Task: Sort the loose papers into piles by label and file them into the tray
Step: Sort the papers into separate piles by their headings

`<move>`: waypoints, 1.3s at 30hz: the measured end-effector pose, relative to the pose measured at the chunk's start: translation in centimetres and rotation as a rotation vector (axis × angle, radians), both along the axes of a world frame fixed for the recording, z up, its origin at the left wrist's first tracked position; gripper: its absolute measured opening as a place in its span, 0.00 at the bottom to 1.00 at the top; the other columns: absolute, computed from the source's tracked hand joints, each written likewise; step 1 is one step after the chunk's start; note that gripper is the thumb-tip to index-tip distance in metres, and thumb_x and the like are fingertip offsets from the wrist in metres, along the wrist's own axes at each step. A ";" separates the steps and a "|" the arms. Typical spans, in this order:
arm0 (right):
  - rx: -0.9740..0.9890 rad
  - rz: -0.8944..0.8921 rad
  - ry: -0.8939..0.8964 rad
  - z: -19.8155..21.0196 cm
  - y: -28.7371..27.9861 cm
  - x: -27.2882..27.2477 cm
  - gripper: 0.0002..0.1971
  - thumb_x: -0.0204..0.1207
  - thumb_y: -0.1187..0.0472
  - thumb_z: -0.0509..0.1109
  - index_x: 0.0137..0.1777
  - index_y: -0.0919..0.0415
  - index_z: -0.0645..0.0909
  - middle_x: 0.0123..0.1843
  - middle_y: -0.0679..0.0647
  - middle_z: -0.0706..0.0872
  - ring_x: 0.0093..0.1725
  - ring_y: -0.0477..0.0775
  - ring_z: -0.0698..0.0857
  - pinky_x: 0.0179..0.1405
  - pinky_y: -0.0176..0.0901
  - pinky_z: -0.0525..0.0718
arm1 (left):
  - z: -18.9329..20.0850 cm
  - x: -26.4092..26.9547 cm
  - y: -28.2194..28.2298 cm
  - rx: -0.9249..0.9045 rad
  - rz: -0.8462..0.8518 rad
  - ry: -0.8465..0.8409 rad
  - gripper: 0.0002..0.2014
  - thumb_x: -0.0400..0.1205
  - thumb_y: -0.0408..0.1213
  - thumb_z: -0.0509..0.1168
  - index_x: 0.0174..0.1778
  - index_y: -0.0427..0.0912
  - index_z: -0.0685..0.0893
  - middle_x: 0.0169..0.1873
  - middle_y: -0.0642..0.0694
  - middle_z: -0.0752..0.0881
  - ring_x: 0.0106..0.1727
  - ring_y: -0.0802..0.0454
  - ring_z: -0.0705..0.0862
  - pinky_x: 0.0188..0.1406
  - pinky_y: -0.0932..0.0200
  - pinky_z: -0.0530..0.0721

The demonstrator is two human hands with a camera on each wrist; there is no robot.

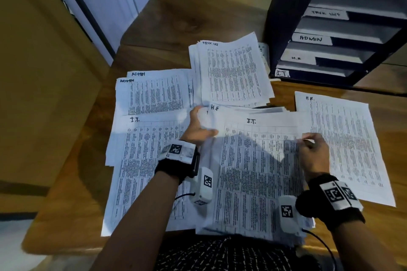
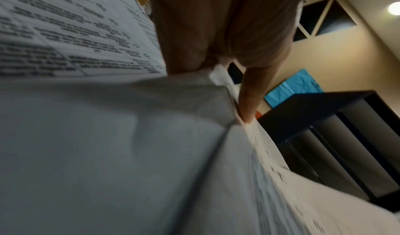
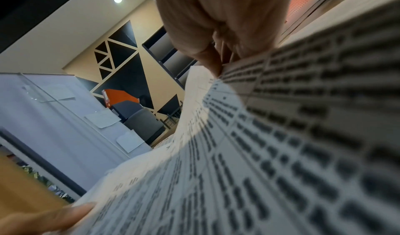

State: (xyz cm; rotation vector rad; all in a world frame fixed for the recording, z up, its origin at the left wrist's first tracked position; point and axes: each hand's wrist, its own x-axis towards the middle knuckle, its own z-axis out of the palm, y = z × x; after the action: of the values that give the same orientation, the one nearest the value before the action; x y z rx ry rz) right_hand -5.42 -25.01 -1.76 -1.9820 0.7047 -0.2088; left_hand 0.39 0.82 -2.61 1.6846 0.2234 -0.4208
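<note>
An I.T. sheet (image 1: 253, 171) tops the unsorted stack in front of me. My left hand (image 1: 204, 121) grips its upper left corner, thumb on top, and the paper (image 2: 108, 136) bends under the thumb (image 2: 246, 101). My right hand (image 1: 308, 138) pinches its right edge, and the printed sheet (image 3: 281, 136) curves away from the fingers (image 3: 216, 64). A sheet marked H.R (image 1: 214, 107) peeks out behind it. Sorted piles lie around: I.T. (image 1: 141, 160) left, ADMIN (image 1: 154, 92) behind it, TASK LIST (image 1: 231, 72) far middle, H.R. (image 1: 345, 145) right.
The black tray rack (image 1: 330, 50) stands at the desk's far right, its shelves labelled TASK LIST, ADMIN, H.R and I.T. from top to bottom. Bare wooden desk (image 1: 187, 17) shows beyond the piles. A tan partition (image 1: 44, 72) borders the left side.
</note>
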 end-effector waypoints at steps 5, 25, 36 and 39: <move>-0.064 0.061 0.043 0.0 0.7 0.3 0.08 0.79 0.74 0.59 0.56 0.65 0.71 0.54 0.69 0.83 0.48 0.59 0.82 0.46 0.41 0.75 | -0.2 0.3 -0.1 0.225 0.149 0.021 0.21 0.82 0.33 0.62 0.71 0.35 0.71 0.68 0.35 0.77 0.67 0.39 0.77 0.69 0.44 0.75; 0.437 0.369 -0.653 15.2 5.7 6.4 0.18 0.68 0.71 0.71 0.57 0.59 0.73 0.48 0.51 0.81 0.52 0.50 0.81 0.50 0.37 0.81 | 20.1 3.6 2.2 -0.121 0.298 -0.719 0.18 0.78 0.50 0.66 0.47 0.36 0.80 0.23 0.70 0.83 0.32 0.75 0.82 0.37 0.75 0.79; 0.371 0.274 -0.419 9.5 5.3 5.8 0.24 0.73 0.78 0.64 0.68 0.64 0.68 0.62 0.57 0.80 0.63 0.53 0.80 0.62 0.38 0.80 | 14.1 2.9 -0.4 -0.075 0.258 -0.480 0.27 0.69 0.44 0.76 0.63 0.40 0.79 0.58 0.46 0.85 0.58 0.55 0.85 0.63 0.58 0.82; 0.304 0.317 -0.590 11.8 3.3 6.7 0.13 0.77 0.72 0.64 0.58 0.59 0.72 0.55 0.55 0.81 0.56 0.49 0.81 0.57 0.39 0.82 | 18.3 4.6 -2.3 -0.062 0.338 -0.539 0.24 0.73 0.50 0.72 0.61 0.44 0.77 0.52 0.53 0.81 0.52 0.65 0.83 0.52 0.71 0.83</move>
State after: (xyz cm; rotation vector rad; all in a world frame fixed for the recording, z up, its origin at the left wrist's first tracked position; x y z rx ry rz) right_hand 1.33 -21.75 10.01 -1.5932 0.0350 -0.4417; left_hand 4.96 -1.48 15.73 1.5995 0.0903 0.2777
